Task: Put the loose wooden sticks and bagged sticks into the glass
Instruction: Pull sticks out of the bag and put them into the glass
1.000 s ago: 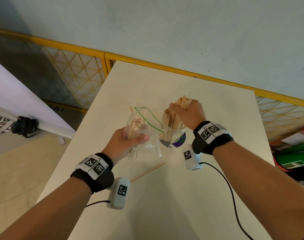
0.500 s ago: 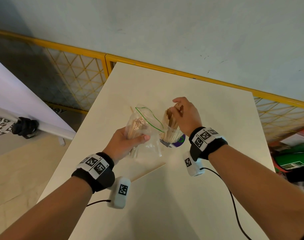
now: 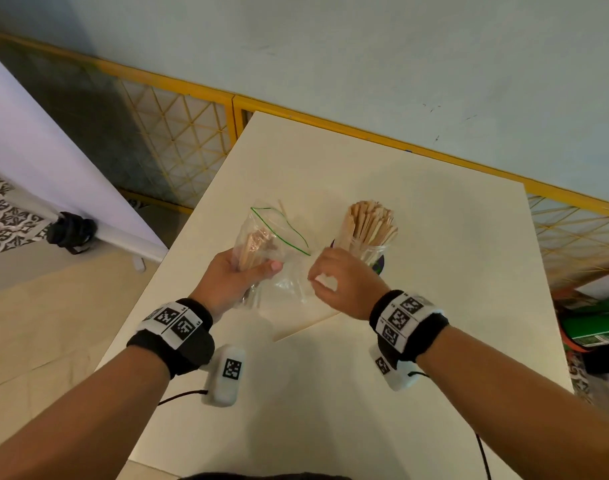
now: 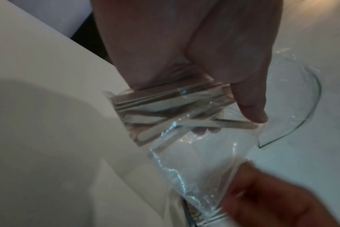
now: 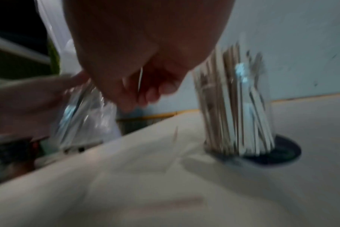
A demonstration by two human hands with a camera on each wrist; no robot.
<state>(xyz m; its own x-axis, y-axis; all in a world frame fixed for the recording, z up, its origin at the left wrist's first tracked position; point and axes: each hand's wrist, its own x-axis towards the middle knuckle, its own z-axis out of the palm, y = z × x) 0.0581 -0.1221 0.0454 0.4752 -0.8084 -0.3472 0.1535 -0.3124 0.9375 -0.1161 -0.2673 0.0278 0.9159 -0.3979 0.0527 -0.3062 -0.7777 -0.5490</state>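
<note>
Head view: left hand (image 3: 237, 277) grips bag (image 3: 278, 254) of sticks (image 3: 252, 245) at frame middle, mouth up so none spill. Right hand (image 3: 344, 285) pinches bag's lower corner, likely to steady it. Glass (image 3: 370, 249) just right, upright, full of sticks.

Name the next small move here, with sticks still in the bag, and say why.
Probably the right hand should pinch the bag's lower corner and tip it toward the glass. The left hand grips the bagged sticks, the bag's green-edged mouth hangs open, and the right hand's curled fingers are at the plastic; whether they grip it is unclear.
</note>
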